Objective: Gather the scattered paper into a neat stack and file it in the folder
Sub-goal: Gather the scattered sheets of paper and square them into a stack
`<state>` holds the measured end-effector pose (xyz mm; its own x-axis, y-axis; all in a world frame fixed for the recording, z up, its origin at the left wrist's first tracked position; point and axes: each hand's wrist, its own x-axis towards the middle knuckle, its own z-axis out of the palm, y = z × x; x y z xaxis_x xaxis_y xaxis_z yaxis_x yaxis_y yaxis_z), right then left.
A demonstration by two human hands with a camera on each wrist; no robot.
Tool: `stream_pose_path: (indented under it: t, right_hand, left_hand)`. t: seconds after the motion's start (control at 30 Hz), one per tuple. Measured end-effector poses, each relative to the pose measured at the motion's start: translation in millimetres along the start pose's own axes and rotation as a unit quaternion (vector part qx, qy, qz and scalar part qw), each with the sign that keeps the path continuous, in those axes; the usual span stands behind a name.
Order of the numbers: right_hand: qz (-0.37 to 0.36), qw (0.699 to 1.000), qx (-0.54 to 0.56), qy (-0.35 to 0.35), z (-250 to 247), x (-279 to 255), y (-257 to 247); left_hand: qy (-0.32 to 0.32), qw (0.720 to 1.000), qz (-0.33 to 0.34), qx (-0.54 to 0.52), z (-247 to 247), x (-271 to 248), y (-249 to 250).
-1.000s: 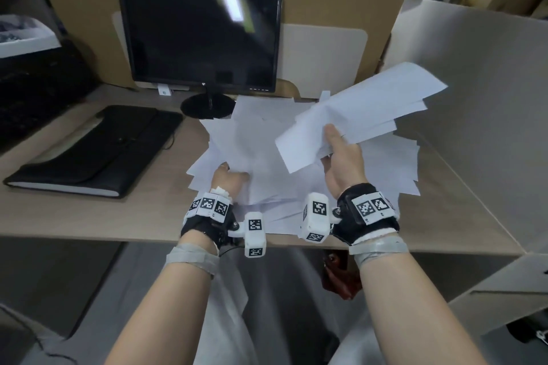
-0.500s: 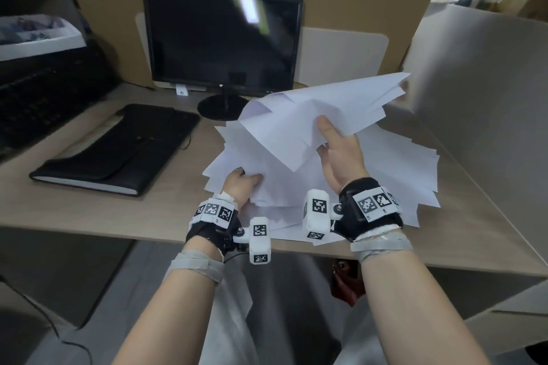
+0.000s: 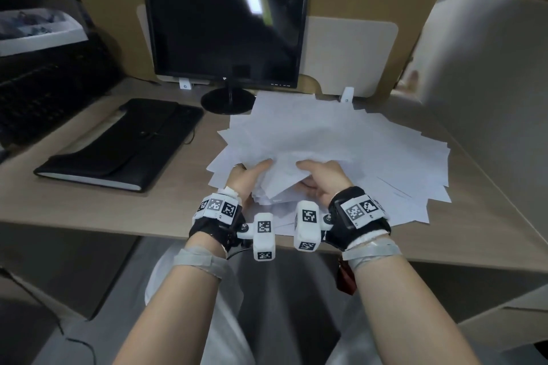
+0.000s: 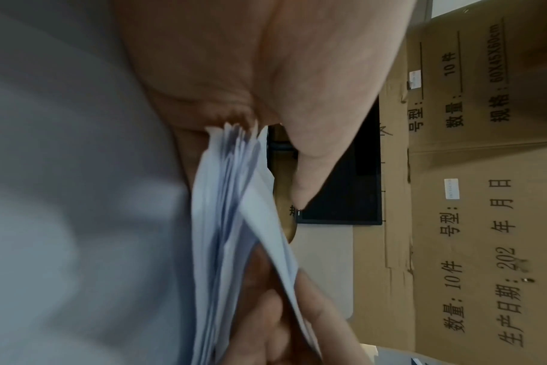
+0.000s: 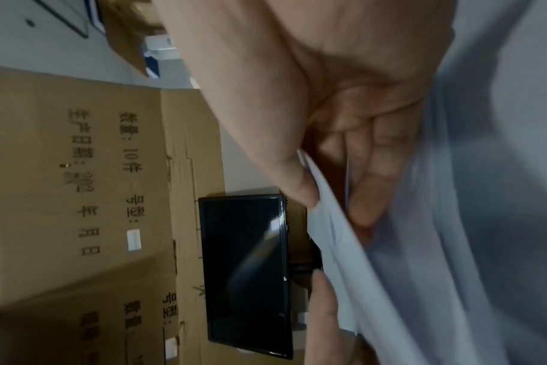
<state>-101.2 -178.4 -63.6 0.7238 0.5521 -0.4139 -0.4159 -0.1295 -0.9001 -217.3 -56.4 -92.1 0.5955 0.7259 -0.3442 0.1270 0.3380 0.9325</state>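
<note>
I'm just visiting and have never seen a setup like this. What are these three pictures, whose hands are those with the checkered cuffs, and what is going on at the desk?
There is no machine here: a person works with bare hands, wearing wrist bands with printed markers and small cameras. The big picture comes from a camera on the person's head, looking down at the desk. The other two come from the wrist cameras, each looking along one hand, so they appear turned sideways.

On the desk lie scattered sheets of white paper, a closed black folder to the left, and a dark monitor behind. The left hand and the right hand both grip a bundle of sheets gathered from the pile. The left wrist view shows the bundle's edges pinched between thumb and fingers.
</note>
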Motion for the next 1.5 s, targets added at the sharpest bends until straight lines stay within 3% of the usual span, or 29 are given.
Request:
stream_pose_path:
  t: [0.07, 0.13, 0.3, 0.4, 0.57, 0.87, 1.1, 1.33, 1.5]
  right_hand:
    - [0.012, 0.998, -0.029, -0.050, 2.1, -5.3, -0.3]
    - [0.017, 0.998, -0.025, -0.049, -2.3, -6.3, -1.8]
    - [-0.041, 0.986, 0.069, 0.148, -43.4, 19.1, -7.2]
    - [-0.063, 0.979, 0.079, 0.179, -55.1, 29.1, -4.5]
    - [-0.089, 0.981, 0.015, 0.173, -51.3, 37.1, 5.0]
    - [-0.069, 0.979, -0.018, 0.189, -53.5, 63.4, -1.2]
    - [-0.100, 0.976, -0.079, 0.177, -43.5, 83.2, 3.9]
    - [-0.124, 0.974, -0.112, 0.152, -42.2, 68.1, 1.8]
    - [-0.114, 0.978, -0.079, 0.157, -47.2, 53.6, -4.0]
  left_hand:
    - [0.006, 1.000, 0.000, 0.001, 1.4, -0.8, -0.6]
    - [0.031, 0.999, 0.003, 0.028, 1.9, 2.9, -1.4]
    - [0.090, 0.994, 0.005, 0.064, -0.8, 9.0, 0.9]
    - [0.103, 0.993, 0.012, 0.057, -0.9, 9.2, 3.6]
    - [0.124, 0.992, -0.006, 0.034, 1.5, 10.4, 7.7]
    - [0.110, 0.990, 0.040, 0.079, 4.4, 8.6, 0.3]
    - [0.087, 0.992, -0.007, 0.089, -3.7, 13.3, 2.3]
    - [0.117, 0.992, 0.012, 0.044, 2.6, 12.6, 3.4]
    - [0.107, 0.992, 0.034, 0.048, 1.6, 10.8, 0.5]
